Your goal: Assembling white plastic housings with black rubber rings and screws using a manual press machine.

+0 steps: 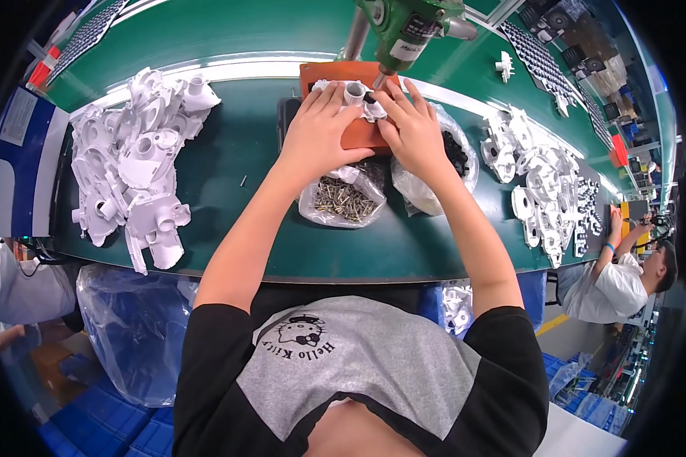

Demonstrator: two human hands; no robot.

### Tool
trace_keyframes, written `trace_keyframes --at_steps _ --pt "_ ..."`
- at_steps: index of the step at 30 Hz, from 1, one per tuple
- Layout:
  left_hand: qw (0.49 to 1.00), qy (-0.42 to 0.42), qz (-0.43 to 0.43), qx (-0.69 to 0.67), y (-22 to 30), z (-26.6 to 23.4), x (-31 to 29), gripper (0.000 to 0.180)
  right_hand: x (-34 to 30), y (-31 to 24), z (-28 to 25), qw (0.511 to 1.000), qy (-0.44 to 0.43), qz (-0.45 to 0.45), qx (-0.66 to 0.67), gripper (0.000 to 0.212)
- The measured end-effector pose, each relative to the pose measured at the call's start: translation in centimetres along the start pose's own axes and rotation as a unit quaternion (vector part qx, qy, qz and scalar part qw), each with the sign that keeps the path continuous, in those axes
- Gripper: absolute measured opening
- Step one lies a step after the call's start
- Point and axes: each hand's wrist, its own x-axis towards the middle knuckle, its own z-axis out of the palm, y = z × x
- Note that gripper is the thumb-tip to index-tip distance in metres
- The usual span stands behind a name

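Note:
A white plastic housing (354,93) with a round tube lies on an orange fixture block (362,137), beneath the tip of a green drill-press-like machine (408,34). My left hand (324,133) holds the housing's left side, its fingers lying over it and the thumb reaching toward the tube. At the right end, my right hand (411,129) grips it with index finger and thumb, other fingers stretched past. A small black piece shows between the tube and my right fingers. My hands partly hide the housing.
A bag of screws (347,199) sits nearest me, beside a bag of black parts (453,156). White housings (141,164) pile up at left; more white parts (541,179) lie at right. A loose screw (243,180) is on the green table (236,228). A co-worker (617,274) is at right.

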Motion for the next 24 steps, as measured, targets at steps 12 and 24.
trace_keyframes --at_steps 12,24 --pt "1.000 0.013 0.006 -0.013 0.2 -0.2 0.1 0.055 9.0 14.9 -4.5 0.979 0.095 0.070 0.169 0.031" --pt "0.999 0.008 0.009 -0.031 0.7 0.3 0.8 0.056 23.7 41.6 -22.4 0.630 0.118 0.040 0.767 0.012"
